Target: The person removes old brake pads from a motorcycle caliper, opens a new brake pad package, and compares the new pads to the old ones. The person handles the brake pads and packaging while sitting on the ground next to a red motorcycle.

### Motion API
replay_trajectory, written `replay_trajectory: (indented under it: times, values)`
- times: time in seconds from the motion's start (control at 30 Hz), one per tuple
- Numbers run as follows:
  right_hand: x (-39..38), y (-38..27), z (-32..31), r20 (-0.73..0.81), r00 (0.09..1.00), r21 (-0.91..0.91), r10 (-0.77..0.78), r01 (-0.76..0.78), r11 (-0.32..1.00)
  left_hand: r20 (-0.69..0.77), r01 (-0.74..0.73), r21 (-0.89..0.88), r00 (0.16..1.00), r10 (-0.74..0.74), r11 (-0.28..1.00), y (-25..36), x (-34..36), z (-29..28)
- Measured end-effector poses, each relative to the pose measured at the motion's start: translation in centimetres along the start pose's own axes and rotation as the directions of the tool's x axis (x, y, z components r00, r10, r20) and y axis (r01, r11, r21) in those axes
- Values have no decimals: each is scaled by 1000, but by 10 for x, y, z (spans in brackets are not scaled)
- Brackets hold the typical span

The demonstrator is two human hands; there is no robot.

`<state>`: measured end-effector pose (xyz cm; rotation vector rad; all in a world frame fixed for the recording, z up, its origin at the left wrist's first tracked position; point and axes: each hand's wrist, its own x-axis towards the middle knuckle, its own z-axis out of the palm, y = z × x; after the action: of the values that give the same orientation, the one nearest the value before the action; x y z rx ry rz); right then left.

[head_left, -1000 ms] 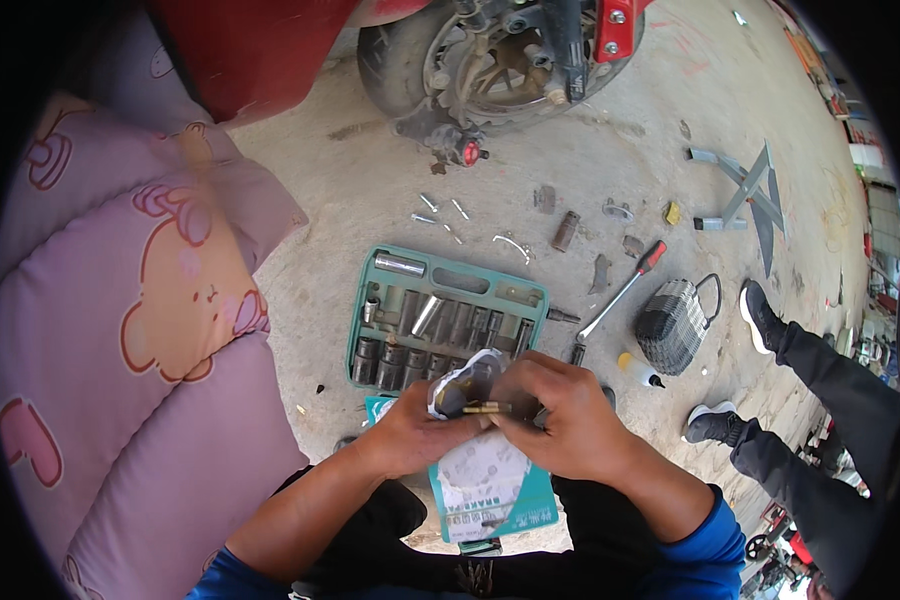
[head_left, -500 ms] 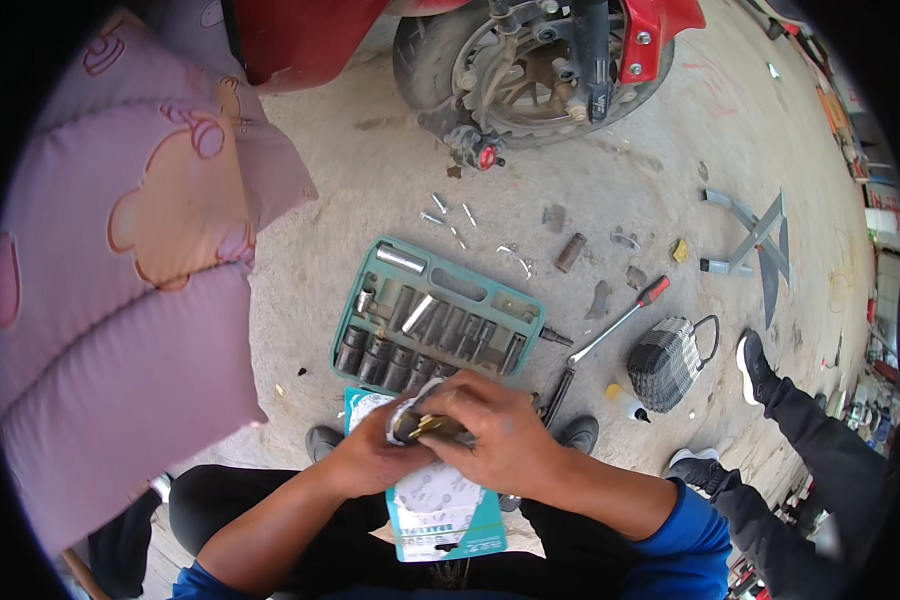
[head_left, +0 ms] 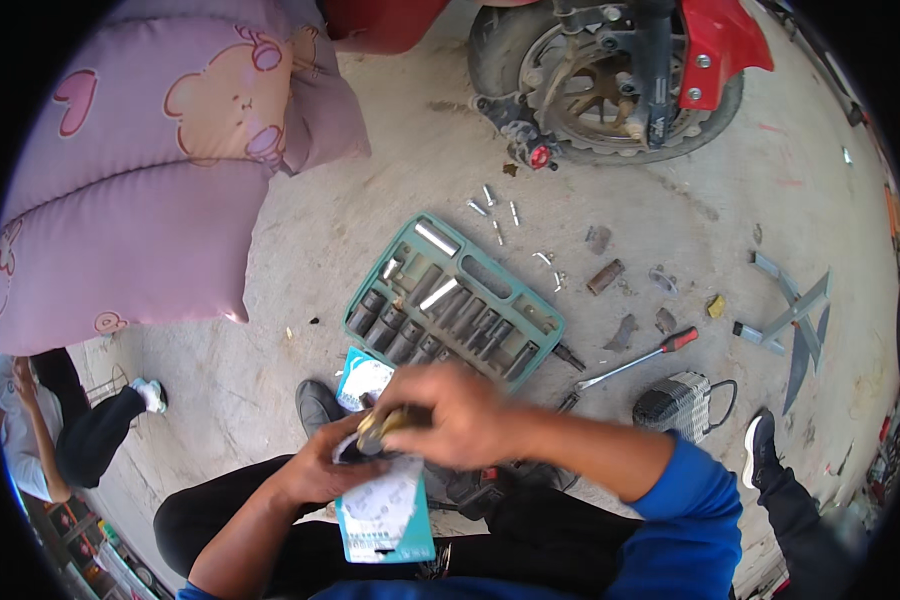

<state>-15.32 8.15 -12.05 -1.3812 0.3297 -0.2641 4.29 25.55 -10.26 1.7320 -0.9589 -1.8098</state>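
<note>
1. The left hand [head_left: 318, 466], on the person's side of the socket case [head_left: 494, 269], grips a torn-open card packet [head_left: 386, 508], fingers wrapped around its upper end.
2. The right hand [head_left: 460, 412], blurred and nearer the socket case, has its fingers closed on a brass-coloured metal part [head_left: 374, 432] at the packet's mouth; the exact finger hold cannot be told.
3. Just beside the socket case's near edge lies a blue-and-white card [head_left: 365, 377].
4. Beyond the socket case are loose bolts [head_left: 489, 195], and farther off, a wheel [head_left: 500, 62].
5. Right of the socket case lie a red-handled tool [head_left: 680, 341] and a woven basket [head_left: 668, 402].
6. Left of and beyond the socket case hangs a pink padded cover [head_left: 150, 205].
</note>
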Motion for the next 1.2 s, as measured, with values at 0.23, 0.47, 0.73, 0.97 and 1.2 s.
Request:
replay_trajectory:
  times: [0.23,0.47,0.73,0.97,1.2]
  values:
    - [-21,9,-156,-361,925,396,120,36,917,-735,228,-229,597,-322,946,-105,-19,-83]
    - [-52,66,-207,-626,720,198,299,-224,954,-901,229,6,423,-94,973,-185,20,-127]
    - [-83,126,-212,-750,638,-473,174,-702,533,-905,285,372,323,277,883,-252,67,-139]
    - [-51,150,-198,-681,659,-589,320,-752,295,-578,550,655,806,-125,518,-177,-4,-165]
    - [-39,162,-196,-692,651,-634,313,-755,169,-508,353,599,862,0,719,-61,-15,-170]
